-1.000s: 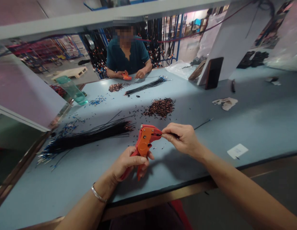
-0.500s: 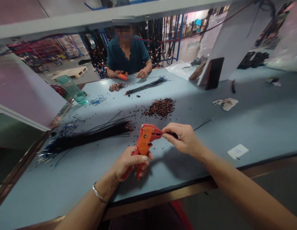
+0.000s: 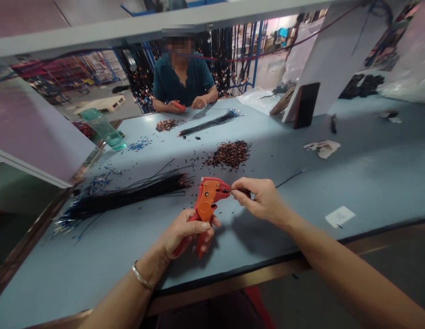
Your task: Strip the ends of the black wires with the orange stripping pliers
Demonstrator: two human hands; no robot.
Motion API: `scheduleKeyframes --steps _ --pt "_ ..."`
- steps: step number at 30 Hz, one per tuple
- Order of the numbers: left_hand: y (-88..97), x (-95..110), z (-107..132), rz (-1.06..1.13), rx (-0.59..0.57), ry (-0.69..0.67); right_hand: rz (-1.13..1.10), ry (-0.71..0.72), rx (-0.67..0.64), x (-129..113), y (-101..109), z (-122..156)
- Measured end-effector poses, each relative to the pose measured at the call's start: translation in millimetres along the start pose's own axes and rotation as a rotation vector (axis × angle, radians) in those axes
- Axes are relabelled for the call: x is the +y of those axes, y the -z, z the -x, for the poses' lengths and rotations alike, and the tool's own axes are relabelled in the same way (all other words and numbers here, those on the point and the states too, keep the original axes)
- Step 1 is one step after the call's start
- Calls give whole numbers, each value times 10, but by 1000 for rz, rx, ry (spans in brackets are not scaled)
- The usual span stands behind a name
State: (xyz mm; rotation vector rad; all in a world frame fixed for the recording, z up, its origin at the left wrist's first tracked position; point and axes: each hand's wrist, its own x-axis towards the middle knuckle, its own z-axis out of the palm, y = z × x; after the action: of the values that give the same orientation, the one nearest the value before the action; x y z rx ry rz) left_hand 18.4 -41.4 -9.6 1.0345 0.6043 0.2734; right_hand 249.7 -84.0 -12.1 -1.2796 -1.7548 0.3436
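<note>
My left hand (image 3: pixel 190 230) is wrapped round the handles of a red and orange wire stripper (image 3: pixel 207 197), whose jaws point right. Pinched in my right hand (image 3: pixel 258 196) is a thin black wire (image 3: pixel 289 178); one end is at the stripper's jaws and the other sticks out beyond the hand to the right. The fingers hide the wire's middle. To the left lies a thick bundle of black wires (image 3: pixel 130 196) with blue and silver ends. A heap of short black and copper-coloured scraps (image 3: pixel 231 154) sits behind the stripper.
Across the table (image 3: pixel 284 283) a co-worker (image 3: pixel 183 82) holds a red tool near a smaller wire bundle (image 3: pixel 210 123). A green bottle (image 3: pixel 104 130) stands at the left divider. A phone (image 3: pixel 306 105) leans at the right partition; a white card (image 3: pixel 340 216) lies near the front edge.
My hands and the wire stripper have barely moved. The wire end now shows within the stripper's jaws. Across the table, the co-worker's hands have shifted slightly.
</note>
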Motion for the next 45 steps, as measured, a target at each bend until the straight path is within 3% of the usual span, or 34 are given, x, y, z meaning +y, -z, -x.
scheduleKeyframes --steps 18,33,37,41,45 --pt "-13 -46 -1 -6 47 17 18 59 20 -48 -4 0" --pt "-78 -100 3 20 49 -69 -47 -65 85 -203 -80 54" --pt "-44 -41 14 103 28 -158 -44 -128 101 -154 -71 21" --pt "-3 44 37 232 87 -299 -30 -183 107 -71 -40 -6" --pt "-5 52 11 228 126 -329 -27 -189 127 -52 -43 -10"
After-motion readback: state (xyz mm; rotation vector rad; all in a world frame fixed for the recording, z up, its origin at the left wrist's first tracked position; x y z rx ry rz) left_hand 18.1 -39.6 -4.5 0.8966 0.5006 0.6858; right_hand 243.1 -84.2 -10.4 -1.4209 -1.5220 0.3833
